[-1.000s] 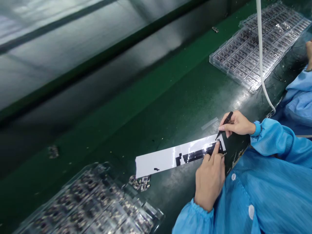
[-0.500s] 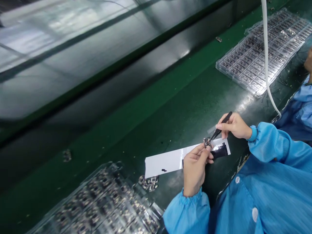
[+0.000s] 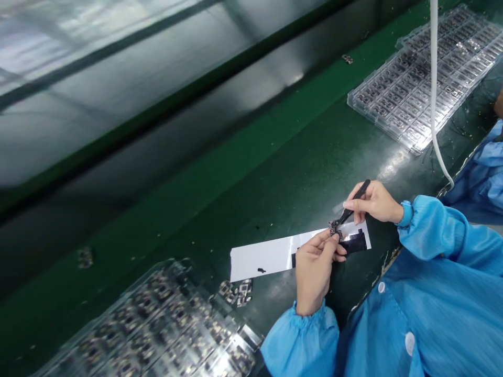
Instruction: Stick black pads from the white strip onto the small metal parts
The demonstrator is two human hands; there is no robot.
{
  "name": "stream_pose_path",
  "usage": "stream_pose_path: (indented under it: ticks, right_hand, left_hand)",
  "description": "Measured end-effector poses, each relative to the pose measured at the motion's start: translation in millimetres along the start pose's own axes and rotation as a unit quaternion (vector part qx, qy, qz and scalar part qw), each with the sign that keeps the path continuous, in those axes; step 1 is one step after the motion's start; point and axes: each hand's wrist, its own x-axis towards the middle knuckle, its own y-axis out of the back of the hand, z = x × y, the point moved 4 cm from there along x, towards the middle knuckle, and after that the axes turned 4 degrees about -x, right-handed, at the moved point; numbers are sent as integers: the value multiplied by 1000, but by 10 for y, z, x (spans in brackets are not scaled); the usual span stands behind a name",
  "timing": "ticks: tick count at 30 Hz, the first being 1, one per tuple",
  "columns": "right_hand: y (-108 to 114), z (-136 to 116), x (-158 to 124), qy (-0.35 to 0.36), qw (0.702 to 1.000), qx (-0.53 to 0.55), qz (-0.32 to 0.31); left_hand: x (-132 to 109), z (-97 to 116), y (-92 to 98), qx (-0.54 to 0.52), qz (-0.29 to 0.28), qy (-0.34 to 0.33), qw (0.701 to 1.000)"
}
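Between the thumb and fingers of my left hand (image 3: 317, 264) is a small circuit board (image 3: 334, 228), held above a white strip of backing paper (image 3: 261, 257). My right hand (image 3: 375, 201) closes around black tweezers (image 3: 354, 203), their tips touching or very near the board. Black sticker material (image 3: 356, 243) lies on the strip's right part, partly hidden by my left hand. One small black piece (image 3: 261, 270) sits near the strip's left end. Several loose circuit boards (image 3: 241, 293) lie just below that end.
A clear tray of circuit boards (image 3: 157, 319) stands at the lower left, and more stacked trays (image 3: 428, 78) at the upper right. A white cable (image 3: 434, 94) hangs down on the right. Beside it, a person's blue sleeve (image 3: 485, 175) shows. Single boards lie on the green bench (image 3: 236, 209).
The tweezers' tips have come slightly lower and closer onto the board. My left hand keeps its grip almost in place. The view has shifted a little.
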Motion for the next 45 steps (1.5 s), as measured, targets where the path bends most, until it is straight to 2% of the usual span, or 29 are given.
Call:
stream_pose_path:
  ticks: [11,31,33,36,39,42,45]
  right_hand:
    - [-23,17,-35,-9,999,-24,-35]
    - [-48,48,-66,9,998,-57,-30]
    - [-59,27,-96,25,996,-75,-29]
    - [-64,-66,-146,88,987,-134,-19]
    - [-13,-170,-155,147,975,-167,18]
    - [86,-180,-87,141,979,-131,66]
    - [150,-98,9,99,985,-105,94]
  left_hand:
    - [-22,26,5,-41,3,13,999]
    - [10,-16,23,-21,10,15,1000]
    - [25,-27,31,-19,13,14,1000]
    - [26,-49,29,-21,13,15,1000]
    - [-13,-60,20,-26,17,17,999]
    - [-19,29,56,-33,32,15,999]
    - [160,335,220,-37,69,-22,997]
